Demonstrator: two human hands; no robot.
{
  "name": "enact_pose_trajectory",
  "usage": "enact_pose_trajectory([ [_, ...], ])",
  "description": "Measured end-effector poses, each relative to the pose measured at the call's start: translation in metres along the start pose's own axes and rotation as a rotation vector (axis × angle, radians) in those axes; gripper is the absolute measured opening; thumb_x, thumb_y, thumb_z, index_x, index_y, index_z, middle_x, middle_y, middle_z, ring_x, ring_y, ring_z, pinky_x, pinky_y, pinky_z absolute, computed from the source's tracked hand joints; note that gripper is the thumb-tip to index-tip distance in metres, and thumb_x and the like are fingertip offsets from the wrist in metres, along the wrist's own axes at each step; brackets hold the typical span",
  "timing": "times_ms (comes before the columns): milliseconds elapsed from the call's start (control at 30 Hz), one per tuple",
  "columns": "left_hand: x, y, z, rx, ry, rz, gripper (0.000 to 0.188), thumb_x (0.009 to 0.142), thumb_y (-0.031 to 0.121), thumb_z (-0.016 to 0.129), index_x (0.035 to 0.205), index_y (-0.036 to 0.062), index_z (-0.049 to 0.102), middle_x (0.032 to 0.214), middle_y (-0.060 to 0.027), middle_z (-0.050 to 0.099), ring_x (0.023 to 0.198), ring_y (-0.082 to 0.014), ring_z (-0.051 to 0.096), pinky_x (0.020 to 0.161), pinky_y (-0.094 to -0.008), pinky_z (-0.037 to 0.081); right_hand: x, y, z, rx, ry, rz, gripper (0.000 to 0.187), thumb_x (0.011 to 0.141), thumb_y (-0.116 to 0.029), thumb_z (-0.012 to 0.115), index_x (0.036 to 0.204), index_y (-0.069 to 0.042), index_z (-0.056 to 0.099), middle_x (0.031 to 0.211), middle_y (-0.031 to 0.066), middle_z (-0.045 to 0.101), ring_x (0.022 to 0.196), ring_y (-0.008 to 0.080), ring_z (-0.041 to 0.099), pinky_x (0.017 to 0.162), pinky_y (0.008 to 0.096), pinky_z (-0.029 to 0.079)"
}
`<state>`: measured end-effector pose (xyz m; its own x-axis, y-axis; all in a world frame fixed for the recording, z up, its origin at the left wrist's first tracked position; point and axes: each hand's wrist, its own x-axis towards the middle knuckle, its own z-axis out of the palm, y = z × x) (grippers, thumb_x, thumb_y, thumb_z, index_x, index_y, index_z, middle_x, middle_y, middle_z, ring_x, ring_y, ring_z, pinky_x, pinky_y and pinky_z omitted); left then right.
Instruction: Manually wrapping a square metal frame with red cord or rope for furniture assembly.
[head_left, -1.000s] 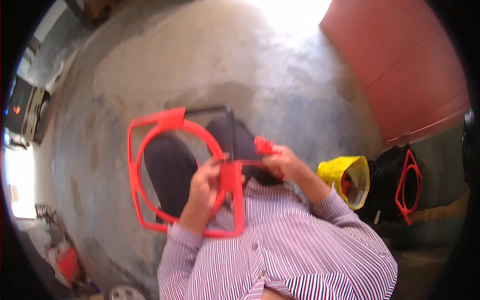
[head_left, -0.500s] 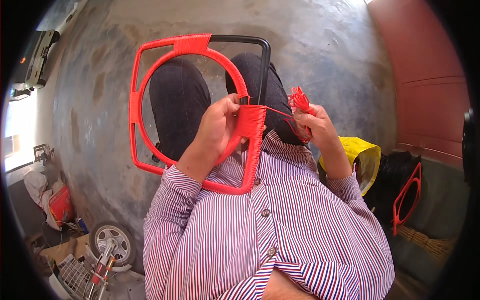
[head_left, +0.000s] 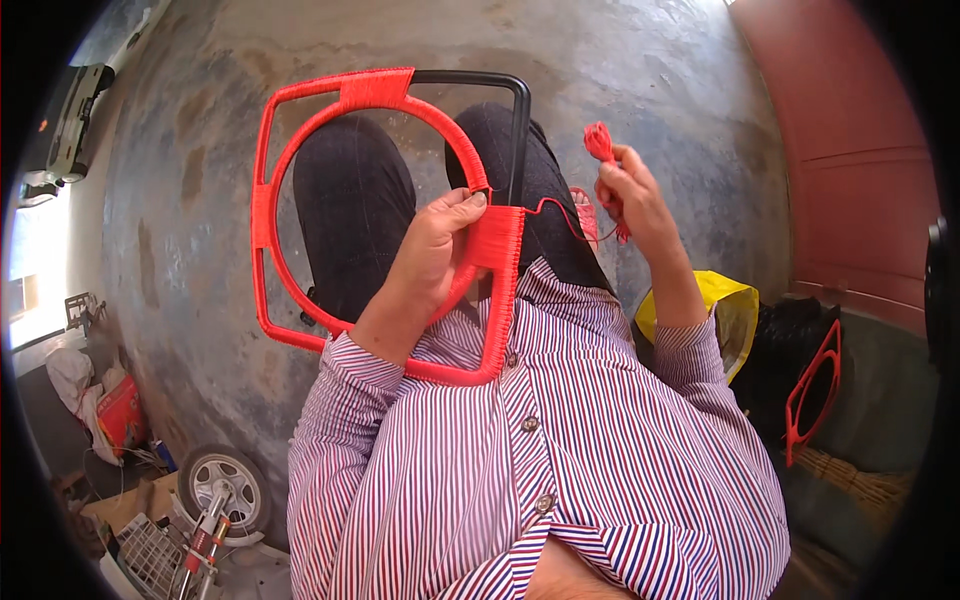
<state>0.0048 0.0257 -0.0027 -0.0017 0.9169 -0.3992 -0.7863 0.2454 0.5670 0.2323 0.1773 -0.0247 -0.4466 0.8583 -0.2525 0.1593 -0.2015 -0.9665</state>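
Over my lap tilts a rounded square frame [head_left: 262,215] with a ring inside it. Red cord is wound round most of it, while the upper right corner shows bare black tube [head_left: 521,130]. My left hand [head_left: 437,240] grips the ring's right side, thumb pressed near a short dark gap in the winding; its other fingers are mostly hidden behind the frame. Out to the right, my right hand [head_left: 637,200] is closed round a bundle of red cord [head_left: 598,141]. A slack strand [head_left: 562,207] runs from the bundle to the wrapped part of the frame.
At my right stand a yellow bag [head_left: 738,310] and a black bag [head_left: 775,350], with another red-wrapped frame [head_left: 815,395] leaning there. A wheeled item [head_left: 225,485] with a wire basket [head_left: 150,555] is at lower left. A reddish panel [head_left: 840,150] rises at the right.
My right hand has moved up and to the right with the cord bundle. The strand, fairly straight before, now hangs in a loose curve. The frame has shifted slightly left; my left hand keeps its grip.
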Motion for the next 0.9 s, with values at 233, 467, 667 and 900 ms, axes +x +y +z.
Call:
enact_pose_trajectory([
  [233, -0.012, 0.0, 0.011, 0.272, 0.247, 0.404, 0.039, 0.098, 0.036, 0.048, 0.119, 0.0039, 0.055, 0.109, -0.0062, 0.061, 0.096, -0.0153, 0.056, 0.079, -0.0299, 0.043, -0.001, -0.067, 0.061, -0.644, -0.116, -0.812, 0.022, 0.081, -0.012, 0.068, 0.103, -0.01, 0.067, 0.091, 0.0025, 0.063, 0.08, 0.0189, 0.063, 0.07, 0.0309, 0.051],
  [467, -0.006, -0.007, 0.006, 0.442, 0.366, 0.45, 0.017, 0.093, 0.003, 0.058, 0.11, 0.0028, 0.057, 0.096, -0.0026, 0.062, 0.081, -0.0084, 0.057, 0.07, -0.0213, 0.044, 0.004, -0.065, 0.096, -0.818, 0.018, -1.02, 0.04, 0.07, -0.016, 0.077, 0.107, -0.012, 0.063, 0.108, 0.0045, 0.063, 0.105, 0.0255, 0.059, 0.084, 0.0356, 0.052],
  [667, 0.003, -0.01, -0.009, 0.362, 0.349, 0.25, 0.018, 0.087, -0.004, 0.058, 0.104, 0.002, 0.059, 0.095, -0.0036, 0.064, 0.08, -0.0108, 0.062, 0.074, -0.025, 0.051, -0.002, -0.04, 0.059, -0.498, -0.1, -0.501, 0.024, 0.069, -0.006, 0.077, 0.086, -0.005, 0.06, 0.095, 0.0091, 0.062, 0.088, 0.0267, 0.063, 0.079, 0.0342, 0.051],
  [900, -0.001, -0.005, 0.002, 0.166, 0.235, 0.136, 0.02, 0.086, -0.007, 0.058, 0.106, -0.003, 0.059, 0.098, -0.0093, 0.065, 0.087, -0.0169, 0.066, 0.079, -0.0288, 0.056, -0.013, -0.022, 0.082, -0.379, -0.36, -0.516, 0.013, 0.079, -0.011, 0.07, 0.087, -0.001, 0.065, 0.083, 0.01, 0.062, 0.072, 0.0225, 0.061, 0.068, 0.0308, 0.049],
])
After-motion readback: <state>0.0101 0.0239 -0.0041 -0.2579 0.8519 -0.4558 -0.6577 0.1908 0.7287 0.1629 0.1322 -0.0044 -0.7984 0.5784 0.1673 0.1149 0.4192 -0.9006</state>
